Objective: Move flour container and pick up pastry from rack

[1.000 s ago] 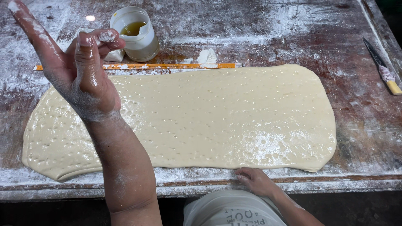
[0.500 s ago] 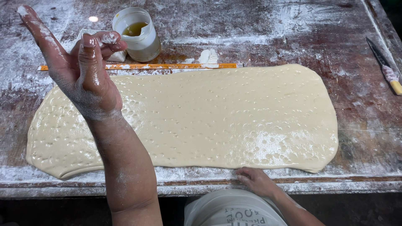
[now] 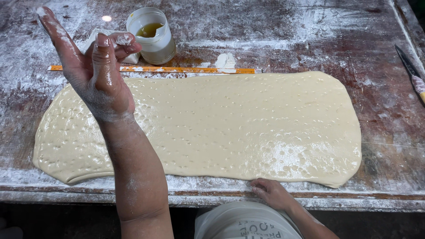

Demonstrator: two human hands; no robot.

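A long sheet of pale dough (image 3: 230, 128), rolled flat and dimpled all over, lies across the floured worktable (image 3: 283, 35). My left hand (image 3: 95, 71) is raised above the sheet's left end, oily and floury, fingers spread, with a bit of white paste on the fingertips. It holds nothing. My right hand (image 3: 271, 193) rests on the table's near edge, fingers curled against the dough's front rim.
A white cup of yellow oil (image 3: 152, 35) stands at the back, with a white cloth (image 3: 106, 42) beside it. An orange ruler (image 3: 177, 69) lies along the dough's far edge, next to a small dough scrap (image 3: 226, 60). A knife (image 3: 411, 73) lies at the right edge.
My left hand has barely shifted, staying raised over the dough's left end. The view has drifted slightly. The right hand has not moved.
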